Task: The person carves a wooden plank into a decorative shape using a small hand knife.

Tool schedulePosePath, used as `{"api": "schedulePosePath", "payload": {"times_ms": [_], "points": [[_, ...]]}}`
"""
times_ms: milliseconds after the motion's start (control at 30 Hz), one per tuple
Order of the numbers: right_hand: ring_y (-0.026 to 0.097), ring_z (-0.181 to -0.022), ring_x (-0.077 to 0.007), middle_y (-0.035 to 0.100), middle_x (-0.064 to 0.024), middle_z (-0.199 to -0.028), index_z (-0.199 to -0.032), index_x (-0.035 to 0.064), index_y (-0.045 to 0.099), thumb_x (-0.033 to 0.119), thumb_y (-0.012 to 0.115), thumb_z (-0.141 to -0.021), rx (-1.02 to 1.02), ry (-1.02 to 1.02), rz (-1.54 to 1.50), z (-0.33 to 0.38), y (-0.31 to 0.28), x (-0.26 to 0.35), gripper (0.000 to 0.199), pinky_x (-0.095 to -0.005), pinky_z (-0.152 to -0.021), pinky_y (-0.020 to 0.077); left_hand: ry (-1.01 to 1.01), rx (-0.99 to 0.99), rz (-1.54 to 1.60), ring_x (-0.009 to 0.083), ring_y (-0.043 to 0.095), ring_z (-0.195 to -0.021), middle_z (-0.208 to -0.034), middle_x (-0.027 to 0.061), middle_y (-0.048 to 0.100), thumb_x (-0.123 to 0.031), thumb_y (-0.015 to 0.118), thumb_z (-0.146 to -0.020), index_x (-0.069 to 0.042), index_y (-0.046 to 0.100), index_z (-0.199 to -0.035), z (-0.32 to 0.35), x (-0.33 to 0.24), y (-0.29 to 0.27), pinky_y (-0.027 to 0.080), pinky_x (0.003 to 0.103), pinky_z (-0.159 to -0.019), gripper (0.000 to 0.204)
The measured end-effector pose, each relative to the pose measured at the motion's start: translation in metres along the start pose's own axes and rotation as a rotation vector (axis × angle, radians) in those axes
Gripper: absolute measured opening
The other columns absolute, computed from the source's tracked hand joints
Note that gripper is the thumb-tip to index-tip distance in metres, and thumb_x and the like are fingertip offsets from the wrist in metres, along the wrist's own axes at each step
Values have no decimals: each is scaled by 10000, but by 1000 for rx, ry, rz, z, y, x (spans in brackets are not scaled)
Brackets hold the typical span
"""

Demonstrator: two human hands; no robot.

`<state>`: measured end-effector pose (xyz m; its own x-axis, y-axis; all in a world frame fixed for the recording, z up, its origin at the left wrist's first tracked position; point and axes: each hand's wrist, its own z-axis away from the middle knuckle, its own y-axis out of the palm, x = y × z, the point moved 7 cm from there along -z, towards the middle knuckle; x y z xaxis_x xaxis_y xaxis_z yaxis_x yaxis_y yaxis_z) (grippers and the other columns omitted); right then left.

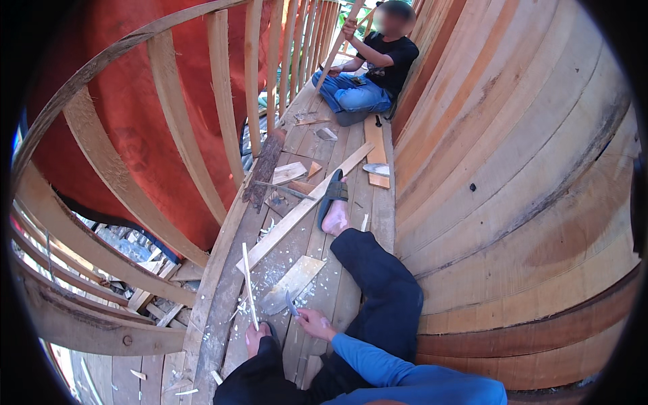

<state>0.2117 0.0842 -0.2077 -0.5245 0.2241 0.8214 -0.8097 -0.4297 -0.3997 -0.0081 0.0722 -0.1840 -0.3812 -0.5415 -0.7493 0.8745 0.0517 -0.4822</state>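
Note:
Closed around a small knife [291,304] is my right hand [316,324], its blue sleeve reaching in from the lower right. The blade points up and left, over a flat pale board piece [292,283] on the planks. To the left, a thin peeled stick [249,283] stands at a slant. Its lower end meets a patch of skin [254,339] beside my black trouser leg. Whether that skin is my left hand or my foot is unclear; no left sleeve shows. Pale shavings are scattered around the board piece.
A long narrow board [304,206] lies diagonally beyond, near my sandalled foot [334,209]. Offcuts, a bark-covered log [266,169] and a light plank [378,148] lie farther off. Slatted railing [182,121] runs left, a plank wall [499,182] right. A seated person [368,67] holds a long stick.

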Motion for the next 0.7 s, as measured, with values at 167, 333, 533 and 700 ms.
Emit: {"api": "schedulePosePath", "payload": {"times_ms": [167,333,533,700], "points": [[674,-555,-208,704,-102,-766,-1305,56,650,230,628,-1025,-10,87,-110,3,-7,4,330,-391,-539,544,2,6,0,410,684,-778,-790,248,674,-335,563,-980,40,672,-926,1,0,2,501,520,-730,394],[665,-540,-199,688,-83,-755,-1296,45,625,167,599,-1008,-11,85,-110,6,-4,6,314,-377,-502,545,2,3,-3,406,684,-774,-786,246,674,-335,564,-979,39,673,-924,4,2,1,501,517,-728,393],[678,-603,-181,687,-100,-849,-1372,35,570,121,551,-1022,33,70,-81,3,-5,3,361,-356,-519,565,5,-1,1,402,684,-770,-781,243,674,-335,566,-977,38,674,-921,8,8,-3,502,515,-726,392],[684,-620,-184,682,-105,-867,-1392,59,520,155,545,-1045,-22,-64,-51,1,-5,0,361,-363,-502,560,8,7,8,399,685,-767,-777,240,673,-335,567,-976,37,675,-918,9,11,-3,502,513,-724,392]]}}
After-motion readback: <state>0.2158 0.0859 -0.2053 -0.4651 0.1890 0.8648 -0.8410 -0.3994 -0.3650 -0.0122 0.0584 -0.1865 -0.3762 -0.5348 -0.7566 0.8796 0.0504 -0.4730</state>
